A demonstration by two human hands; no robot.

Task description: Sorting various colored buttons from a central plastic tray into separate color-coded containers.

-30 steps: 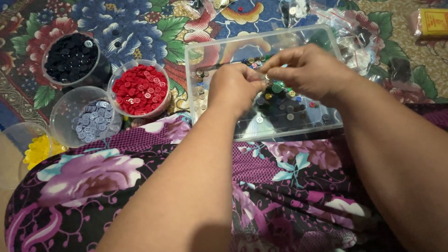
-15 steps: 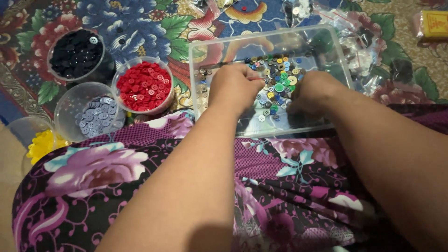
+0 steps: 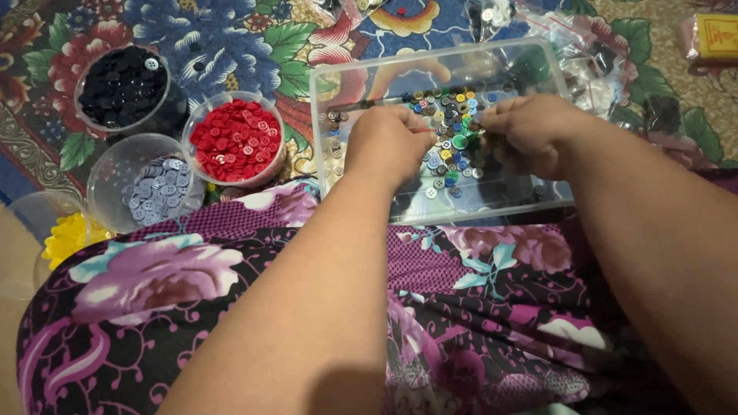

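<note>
Floral cloth underfoot, and one clear box (image 3: 338,84) sits on it holding a heap of mixed buttons (image 3: 453,142). Both hands are in the box: left hand (image 3: 388,142) curled, fingertips down among the buttons; right hand (image 3: 530,131) likewise; a grasp I cannot tell. Beside the box, three tubs: black (image 3: 121,84), red (image 3: 234,140), grey (image 3: 154,188).

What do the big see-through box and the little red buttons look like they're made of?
The box looks like clear, glossy hard plastic: the patterned cloth shows through its walls, and its rim catches highlights. The red buttons seem to be smooth moulded plastic with a slight sheen and small sewing holes; they sit in a round clear cup, likely thin plastic too. Both hands reach into the box.
</note>
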